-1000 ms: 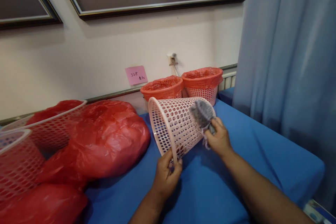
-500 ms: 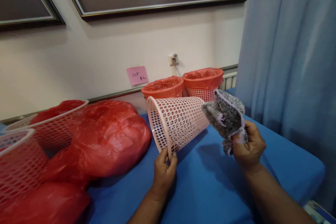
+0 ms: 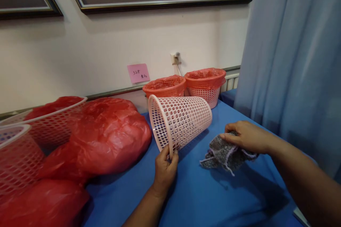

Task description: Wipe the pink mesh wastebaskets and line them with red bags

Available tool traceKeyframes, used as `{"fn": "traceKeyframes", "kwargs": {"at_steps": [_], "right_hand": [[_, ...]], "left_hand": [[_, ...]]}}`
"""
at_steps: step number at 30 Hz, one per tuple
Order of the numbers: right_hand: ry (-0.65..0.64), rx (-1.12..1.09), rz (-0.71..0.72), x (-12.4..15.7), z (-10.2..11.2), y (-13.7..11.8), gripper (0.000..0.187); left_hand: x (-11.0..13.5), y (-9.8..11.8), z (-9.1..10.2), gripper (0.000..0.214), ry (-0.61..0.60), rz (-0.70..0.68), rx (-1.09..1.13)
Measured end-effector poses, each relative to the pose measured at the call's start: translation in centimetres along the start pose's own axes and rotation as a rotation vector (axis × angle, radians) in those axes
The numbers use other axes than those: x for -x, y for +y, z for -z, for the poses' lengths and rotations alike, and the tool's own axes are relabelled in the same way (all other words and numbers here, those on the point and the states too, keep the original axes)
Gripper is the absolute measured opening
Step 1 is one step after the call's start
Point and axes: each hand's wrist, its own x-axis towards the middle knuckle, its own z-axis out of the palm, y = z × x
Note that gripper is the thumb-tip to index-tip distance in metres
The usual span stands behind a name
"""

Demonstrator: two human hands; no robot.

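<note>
A pale pink waste basket (image 3: 186, 118) with a perforated wall lies tilted on its side, its mouth facing left. My left hand (image 3: 165, 168) pinches its rim at the lower edge between thumb and fingers. To the right, my right hand (image 3: 243, 136) grips a crumpled grey cloth (image 3: 223, 150) with light purple edging from above. The cloth hangs just over the blue-covered table (image 3: 191, 191), apart from the basket; whether it touches the cover I cannot tell.
Behind stand two baskets lined with red bags, a left one (image 3: 165, 84) and a right one (image 3: 205, 81). Stuffed red plastic bags (image 3: 114, 138) and more pink baskets (image 3: 18, 156) crowd the left. A blue curtain (image 3: 287, 60) hangs at the right; a pink note (image 3: 138, 73) is on the wall.
My right hand has turned over, palm now downward, and lowered the cloth toward the table. The cloth has bunched up beneath it. My left hand keeps hold of the basket rim.
</note>
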Motion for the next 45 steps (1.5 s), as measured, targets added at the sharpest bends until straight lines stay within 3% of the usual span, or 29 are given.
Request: {"fn": "traceKeyframes", "kwargs": {"at_steps": [3, 5, 6, 9, 12, 14, 16, 21, 24, 26, 28, 31, 34, 37, 39, 42, 45], "right_hand": [[0.125, 0.062, -0.006, -0.5, 1.4, -1.4, 0.036], [0.154, 0.047, 0.015, -0.2, 1.2, -1.6, 0.031], [0.139, 0.031, 0.062, 0.0, 0.7, -1.3, 0.031], [0.113, 0.095, 0.212, 0.8, -2.3, 1.0, 0.058], [0.140, 0.352, 0.181, 1.4, -5.2, 3.8, 0.048], [0.165, 0.479, 0.213, 1.7, -5.7, 5.0, 0.039], [0.239, 0.539, 0.333, 2.1, -4.8, 5.6, 0.037], [0.463, 0.531, 0.590, 2.9, 0.0, 5.3, 0.031], [0.366, 0.483, 0.644, 2.1, 0.1, 3.8, 0.030], [0.253, 0.457, 0.648, 1.4, -2.3, 2.5, 0.032], [0.154, 0.410, 0.609, 1.0, -6.1, 1.5, 0.035], [0.141, 0.268, 0.328, 1.8, -12.2, 1.2, 0.053], [0.137, 0.132, 0.079, 3.5, -15.4, 2.6, 0.078], [0.025, 0.097, 0.049, 4.4, -14.9, 4.5, 0.101], [-0.023, 0.134, 0.049, 4.2, -13.6, 5.5, 0.104], [-0.064, 0.152, 0.129, 3.2, -12.1, 6.1, 0.095], [-0.069, 0.114, 0.258, 2.8, -12.3, 6.0, 0.079]], "left_hand": [[0.1, 0.0, 0.0, 0.025, -0.002, 0.012, 0.008], [0.1, 0.0, 0.0, 0.026, -0.004, 0.012, 0.008], [0.1, 0.0, 0.0, 0.026, -0.005, 0.008, 0.008], [0.1, -0.1, 0.0, 0.028, -0.015, -0.006, 0.011], [0.1, -0.2, -0.1, 0.025, -0.028, -0.009, -0.007], [0.1, -0.2, -0.1, 0.024, -0.031, -0.002, -0.015], [0.1, -0.3, -0.1, 0.023, -0.029, 0.002, -0.010], [0.1, -0.4, -0.2, 0.023, -0.025, 0.001, 0.000], [0.1, -0.5, -0.2, 0.024, -0.031, -0.009, -0.014], [0.2, -0.6, -0.2, 0.024, -0.041, -0.016, -0.008], [0.2, -0.7, -0.2, 0.024, -0.047, -0.016, 0.000], [0.3, -0.7, -0.1, 0.023, -0.052, -0.014, -0.018], [0.3, -0.6, -0.1, 0.023, -0.063, -0.013, -0.035], [0.3, -0.6, -0.1, 0.024, -0.065, -0.018, -0.037], [0.4, -0.5, -0.2, 0.024, -0.074, -0.027, -0.040], [0.4, -0.5, -0.3, 0.024, -0.095, -0.036, -0.045], [0.4, -0.7, -0.3, 0.024, -0.102, -0.037, -0.062]]}}
